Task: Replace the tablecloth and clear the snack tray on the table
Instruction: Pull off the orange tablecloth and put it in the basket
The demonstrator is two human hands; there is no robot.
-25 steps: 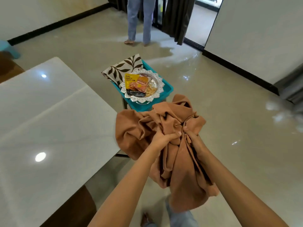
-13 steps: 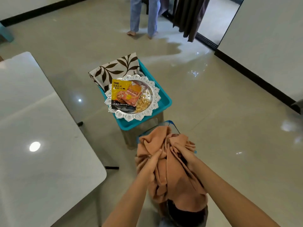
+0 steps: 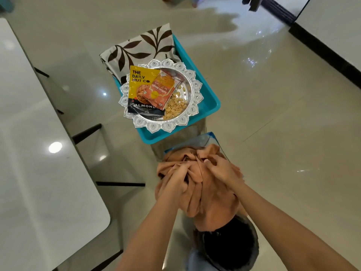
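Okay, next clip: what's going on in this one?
A person grips a bunched brown cloth with the left hand and the right hand, low over a blue-rimmed container. The white table beside them shows no cloth. A silver tray with two snack packets and loose nuts sits in a teal bin, next to a folded leaf-print cloth.

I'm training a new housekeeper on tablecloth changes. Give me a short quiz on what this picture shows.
1. True or false: the leaf-print cloth is folded.
2. Which hands grip the brown cloth? A left only, B right only, C both.
3. Fill in: the silver tray holds two packets and loose ____.
Key: 1 true; 2 C, left hand and right hand; 3 nuts.
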